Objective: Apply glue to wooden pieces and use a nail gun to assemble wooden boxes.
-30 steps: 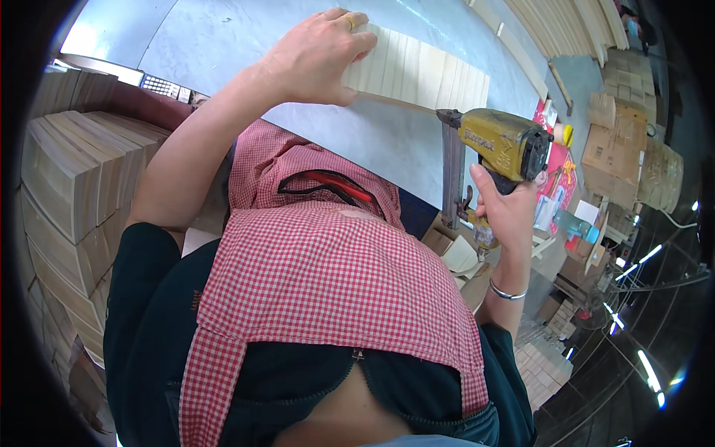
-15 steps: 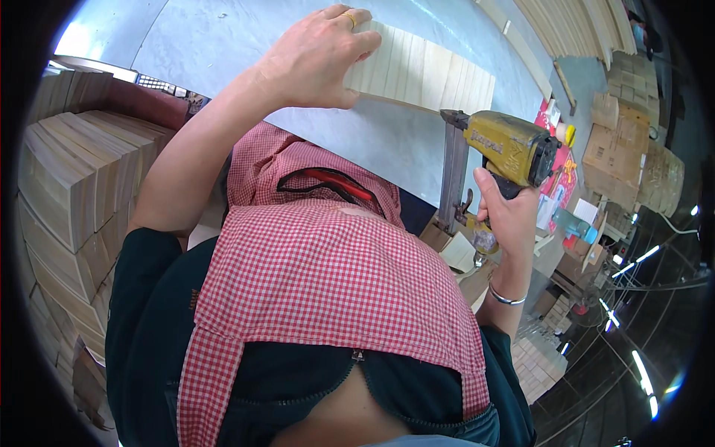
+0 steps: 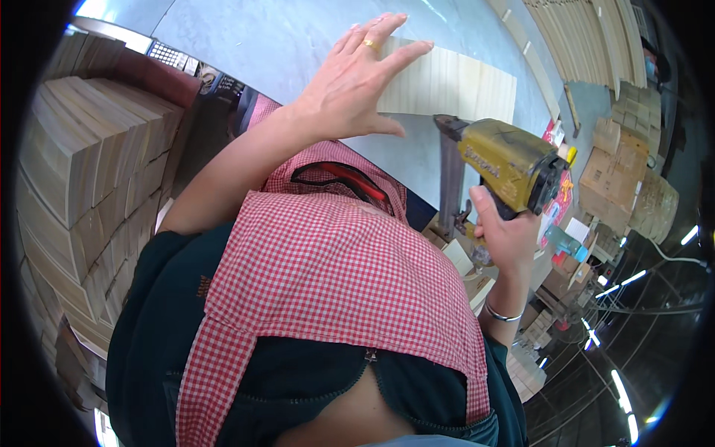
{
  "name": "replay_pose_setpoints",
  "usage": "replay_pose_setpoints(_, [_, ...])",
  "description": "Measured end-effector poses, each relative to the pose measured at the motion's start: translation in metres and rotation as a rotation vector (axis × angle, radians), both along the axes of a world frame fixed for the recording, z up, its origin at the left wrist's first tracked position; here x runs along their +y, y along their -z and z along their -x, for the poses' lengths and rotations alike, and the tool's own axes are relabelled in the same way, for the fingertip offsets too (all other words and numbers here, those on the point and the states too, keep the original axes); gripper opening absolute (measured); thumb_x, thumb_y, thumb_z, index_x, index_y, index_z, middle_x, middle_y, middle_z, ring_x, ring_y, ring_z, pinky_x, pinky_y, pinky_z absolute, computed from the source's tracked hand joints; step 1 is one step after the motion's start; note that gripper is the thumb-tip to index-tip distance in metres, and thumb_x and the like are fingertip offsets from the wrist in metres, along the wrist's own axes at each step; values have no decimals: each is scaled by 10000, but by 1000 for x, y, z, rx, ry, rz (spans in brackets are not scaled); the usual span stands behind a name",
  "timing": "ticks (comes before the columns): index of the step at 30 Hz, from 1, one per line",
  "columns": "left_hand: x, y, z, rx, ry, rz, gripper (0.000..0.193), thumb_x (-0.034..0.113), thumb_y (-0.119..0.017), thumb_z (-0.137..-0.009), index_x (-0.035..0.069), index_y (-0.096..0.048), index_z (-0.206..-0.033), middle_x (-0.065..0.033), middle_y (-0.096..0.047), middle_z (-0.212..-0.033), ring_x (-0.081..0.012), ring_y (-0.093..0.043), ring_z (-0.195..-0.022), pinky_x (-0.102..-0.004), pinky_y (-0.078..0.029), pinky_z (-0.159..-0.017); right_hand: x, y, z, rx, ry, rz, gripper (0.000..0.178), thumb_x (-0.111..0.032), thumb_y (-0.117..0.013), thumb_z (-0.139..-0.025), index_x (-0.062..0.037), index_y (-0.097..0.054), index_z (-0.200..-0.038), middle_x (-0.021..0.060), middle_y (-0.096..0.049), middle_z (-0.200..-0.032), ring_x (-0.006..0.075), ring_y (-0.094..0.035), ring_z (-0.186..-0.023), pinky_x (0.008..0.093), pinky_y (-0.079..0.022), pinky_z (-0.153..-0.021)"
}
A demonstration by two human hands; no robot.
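Observation:
A row of pale wooden strips (image 3: 458, 82) lies side by side on the light grey worktable (image 3: 246, 52). Over the left end of that row is my left hand (image 3: 354, 82), its fingers spread and nothing in its grasp; whether it touches the wood I cannot tell. My right hand (image 3: 506, 235) is wrapped round the handle of a worn yellow nail gun (image 3: 506, 160). The gun's nose points left, just in front of the row's near edge, and its long dark magazine hangs down toward me.
Tall stacks of wooden boards (image 3: 97, 149) stand at my left. More long boards (image 3: 585, 41) lie at the far right, with cardboard boxes (image 3: 614, 167) nearer. A blue-green bottle (image 3: 566, 244) is on the right. A checked apron (image 3: 335, 261) covers my front.
My left hand has opened wider and moved slightly right and nearer. The nail gun has tilted a little, still in my right hand. The view has shifted somewhat.

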State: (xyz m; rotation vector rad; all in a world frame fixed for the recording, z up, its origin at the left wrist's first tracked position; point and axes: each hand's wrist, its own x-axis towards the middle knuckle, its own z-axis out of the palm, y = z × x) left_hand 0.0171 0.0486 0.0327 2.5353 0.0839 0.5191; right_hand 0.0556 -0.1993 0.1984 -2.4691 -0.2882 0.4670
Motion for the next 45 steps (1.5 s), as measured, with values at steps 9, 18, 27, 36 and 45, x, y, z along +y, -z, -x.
replay_pose_setpoints(9, [1, 37, 14, -26, -50, 165, 1224, 332, -951, -602, 178, -248, -1591, -124, -444, -1504, -329, -369, -1455, -484, -259, -1231, 32, 3, 17, 134, -110, -67, 403, -106, -809, -850, 39, -627, -1180, 169, -739, -1077, 248, -742, -891, 300, -590, -697])
replay_pose_setpoints(18, [-2, 39, 16, -35, -115, 161, 1208, 327, -947, -610, 177, -257, -1590, -115, -478, -1476, -317, -385, -1446, -490, -273, -1216, 42, 6, 29, 136, -74, -40, 392, -103, -804, -856, 35, -629, -1178, 151, -743, -1066, 239, -741, -873, 293, -583, -676])
replay_pose_setpoints(27, [-3, 38, 15, -38, -115, 191, 1223, 319, -949, -595, 177, -256, -1592, -114, -489, -1470, -323, -390, -1442, -493, -278, -1209, 44, 7, 33, 177, 51, -9, 378, -97, -799, -860, 34, -630, -1172, 141, -742, -1047, 229, -737, -863, 287, -575, -665])
replay_pose_setpoints(36, [5, 33, 23, -17, -96, 172, 1161, 286, -901, -656, 138, -241, -1599, -109, -501, -1467, -341, -388, -1438, -489, -279, -1203, 55, -2, 28, 91, -46, 87, 402, -86, -813, -843, 22, -621, -1180, 145, -734, -1055, 229, -734, -879, 294, -577, -695])
replay_pose_setpoints(45, [5, 32, 24, -1, -92, 257, 1181, 239, -898, -650, 125, -212, -1605, -152, -517, -1471, -338, -338, -1476, -499, -241, -1218, 72, 1, 7, 65, -27, 143, 486, -101, -830, -830, 13, -577, -1228, 150, -724, -1088, 241, -732, -898, 304, -579, -706])
